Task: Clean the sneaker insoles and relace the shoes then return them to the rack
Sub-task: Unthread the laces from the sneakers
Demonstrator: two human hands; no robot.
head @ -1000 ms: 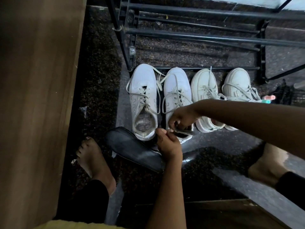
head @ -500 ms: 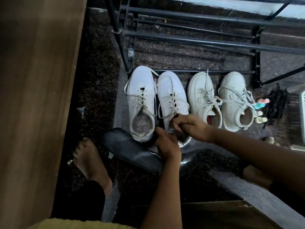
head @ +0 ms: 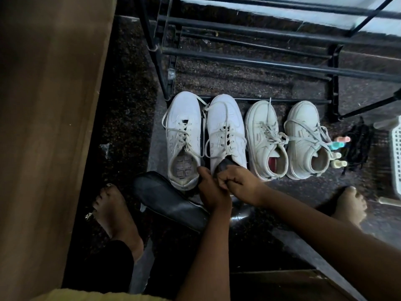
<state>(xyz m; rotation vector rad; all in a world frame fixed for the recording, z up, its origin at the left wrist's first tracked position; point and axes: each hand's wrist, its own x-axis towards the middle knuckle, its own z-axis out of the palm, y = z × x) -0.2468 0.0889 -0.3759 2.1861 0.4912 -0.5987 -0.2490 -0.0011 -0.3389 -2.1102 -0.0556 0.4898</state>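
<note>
Right hand: you are drawing your right hand [head: 238, 181] back toward yourself. A second ago it was reaching in across the cream sneakers [head: 267, 140]; now its fingers are curling tight around the end of the dark insole [head: 225, 165].
Insole: its end is rising out of the heel opening of the second white sneaker [head: 225, 131], while the rest is hidden inside the shoe.
Left hand: your left hand [head: 211, 190] is staying at that sneaker's heel. Its fingers are tucked under the right hand, so I cannot tell what they are gripping.
Meaning: this pull is probably nearing its end. A loose insole [head: 169, 198] is already lying on the floor, and the first white sneaker [head: 184, 137] is showing a bare gridded footbed. Cleaning and relacing are still waiting.
Around: the rack [head: 238, 61] is standing just behind the four toes. A white basket [head: 396, 153] and a bundle of black laces [head: 355, 144] are sitting to the right. A wooden panel [head: 43, 127] is closing off the left.
In the way: slack laces are trailing over the white sneakers, and the loose insole is lying under your left forearm.
</note>
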